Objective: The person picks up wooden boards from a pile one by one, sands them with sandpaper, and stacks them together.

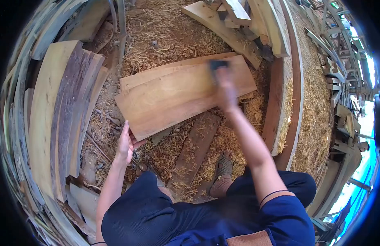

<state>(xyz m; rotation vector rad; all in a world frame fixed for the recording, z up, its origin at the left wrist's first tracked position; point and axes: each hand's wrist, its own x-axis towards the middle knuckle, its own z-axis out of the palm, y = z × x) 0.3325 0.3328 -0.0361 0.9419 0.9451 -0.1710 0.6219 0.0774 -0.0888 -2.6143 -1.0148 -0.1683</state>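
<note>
A wide, smooth wooden board point(165, 100) lies slanted in front of me, over a second plank point(177, 65) whose edge shows along its far side. My left hand point(127, 143) grips the board's near left corner, with some fingers tucked under the edge. Toward the right end, my right hand point(225, 88) is smeared by motion above the board's face. It holds a dark, block-shaped tool point(218, 64) against or just over the wood; blur hides its exact kind.
Shavings point(153, 45) cover the ground. Thick curved planks point(50, 119) stand stacked at left. Offcuts point(237, 18) lie at the top, and long beams point(290, 123) run down the right side. A narrow plank point(194, 147) lies between my feet, near a shoe point(222, 168).
</note>
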